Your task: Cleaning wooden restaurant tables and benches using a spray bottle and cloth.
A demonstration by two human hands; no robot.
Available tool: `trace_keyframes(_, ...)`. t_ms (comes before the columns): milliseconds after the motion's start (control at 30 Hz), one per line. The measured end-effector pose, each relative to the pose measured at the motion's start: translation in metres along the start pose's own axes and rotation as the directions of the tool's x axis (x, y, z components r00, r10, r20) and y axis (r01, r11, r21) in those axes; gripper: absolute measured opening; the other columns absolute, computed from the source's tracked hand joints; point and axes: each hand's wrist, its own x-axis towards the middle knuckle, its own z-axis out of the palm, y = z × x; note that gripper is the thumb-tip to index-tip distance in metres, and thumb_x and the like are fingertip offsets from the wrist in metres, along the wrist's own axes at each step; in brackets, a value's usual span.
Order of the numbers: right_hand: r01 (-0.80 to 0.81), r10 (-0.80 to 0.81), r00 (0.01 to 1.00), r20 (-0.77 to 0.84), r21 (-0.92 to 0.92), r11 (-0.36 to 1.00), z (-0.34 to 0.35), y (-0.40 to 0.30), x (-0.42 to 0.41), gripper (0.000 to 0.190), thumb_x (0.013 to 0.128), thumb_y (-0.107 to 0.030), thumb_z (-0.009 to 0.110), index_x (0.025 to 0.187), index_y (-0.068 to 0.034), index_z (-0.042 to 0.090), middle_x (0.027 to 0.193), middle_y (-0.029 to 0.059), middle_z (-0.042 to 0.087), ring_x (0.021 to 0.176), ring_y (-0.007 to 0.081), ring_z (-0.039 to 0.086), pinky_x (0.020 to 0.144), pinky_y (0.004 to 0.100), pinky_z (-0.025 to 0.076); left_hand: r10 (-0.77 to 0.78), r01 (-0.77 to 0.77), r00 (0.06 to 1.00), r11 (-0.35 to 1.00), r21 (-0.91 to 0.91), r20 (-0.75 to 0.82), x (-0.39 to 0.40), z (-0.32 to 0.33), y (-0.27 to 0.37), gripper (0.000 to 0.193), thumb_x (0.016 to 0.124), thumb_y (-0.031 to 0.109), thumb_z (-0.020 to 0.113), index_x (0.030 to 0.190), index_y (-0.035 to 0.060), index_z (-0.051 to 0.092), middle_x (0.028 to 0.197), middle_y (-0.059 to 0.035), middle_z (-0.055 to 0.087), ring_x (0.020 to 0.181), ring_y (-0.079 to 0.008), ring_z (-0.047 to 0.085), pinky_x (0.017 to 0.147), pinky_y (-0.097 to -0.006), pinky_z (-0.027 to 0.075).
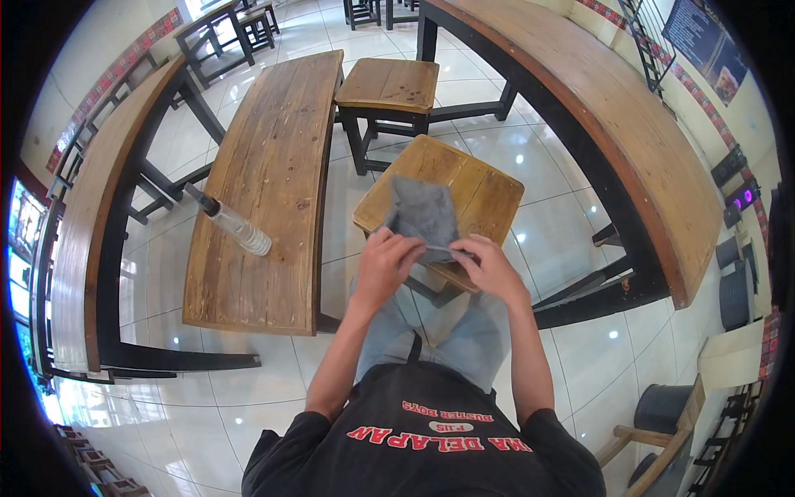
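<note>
A grey cloth lies partly over a square wooden stool in front of me. My left hand pinches the cloth's near edge at one corner between thumb and fingers. At the opposite end of that edge, my right hand grips it the same way, so the edge is stretched between both hands. To the left, a clear spray bottle with a dark nozzle lies on its side on a wooden bench.
Beyond the near stool stands a second wooden stool. A long wooden table with a black frame curves along the right, and another table stands at the left. Black buckets are at the lower right.
</note>
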Motion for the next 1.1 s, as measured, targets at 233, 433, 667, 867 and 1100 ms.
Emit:
trace_keyframes(233,-0.053,0.115,0.979,-0.171,0.329,0.943,-0.009,0.025,0.089,0.022,0.103,-0.017,0.073,0.120,-0.006,0.078,0.111,0.0121,0.081,0.100,0.0250,0.077,0.089,0.0347,0.058,-0.287,0.278,0.951,0.956,0.091,0.113,0.071,0.002,-0.050,0.021,0.090,0.025,0.085,0.099,0.0070,0.081,0.086,-0.0113,0.075,0.081,-0.0335,0.066,0.074,-0.0437,0.052)
trace_keyframes(433,-0.068,0.095,0.962,-0.256,0.114,0.991,0.015,0.053,0.151,0.022,0.102,-0.021,0.071,0.119,-0.008,0.077,0.108,0.0144,0.080,0.101,0.0381,0.075,0.091,0.0460,0.058,-0.284,0.280,0.957,0.957,0.075,0.052,0.103,0.026,-0.108,0.024,0.092,0.025,0.083,0.105,0.0051,0.080,0.093,-0.0131,0.076,0.092,-0.0381,0.072,0.082,-0.0481,0.055)
trace_keyframes(667,-0.049,-0.045,0.937,-0.346,-0.258,0.965,0.042,0.077,0.142,0.022,0.099,-0.021,0.073,0.118,-0.011,0.077,0.110,0.0114,0.075,0.111,0.0314,0.068,0.103,0.0463,0.048,-0.082,0.084,0.993,0.996,-0.022,0.089,0.063,0.031,-0.096,0.034,0.099,0.024,0.074,0.128,0.0064,0.077,0.134,-0.0176,0.073,0.128,-0.0398,0.066,0.110,-0.0489,0.050)
trace_keyframes(867,0.078,-0.171,0.917,-0.361,-0.258,0.963,0.038,0.039,0.131,0.043,0.095,-0.036,0.077,0.133,-0.016,0.075,0.142,0.0125,0.067,0.139,0.0358,0.057,0.116,0.0547,0.042,-0.161,0.125,0.967,0.976,0.181,0.199,0.035,0.032,-0.097,0.037,0.106,0.025,0.065,0.137,0.0070,0.073,0.151,-0.0195,0.064,0.149,-0.0383,0.052,0.125,-0.0574,0.035)
trace_keyframes(1100,0.393,-0.400,0.914,0.063,-0.375,0.840,0.060,0.029,0.123,0.065,0.095,-0.056,0.076,0.150,-0.023,0.066,0.171,0.0131,0.046,0.164,0.0356,0.029,0.134,0.0590,0.020,-0.271,0.269,0.962,0.962,0.056,0.035,0.010,0.012,-0.098,0.044,0.109,0.024,0.062,0.147,0.0035,0.064,0.156,-0.0206,0.060,0.151,-0.0434,0.048,0.125,-0.0565,0.035)
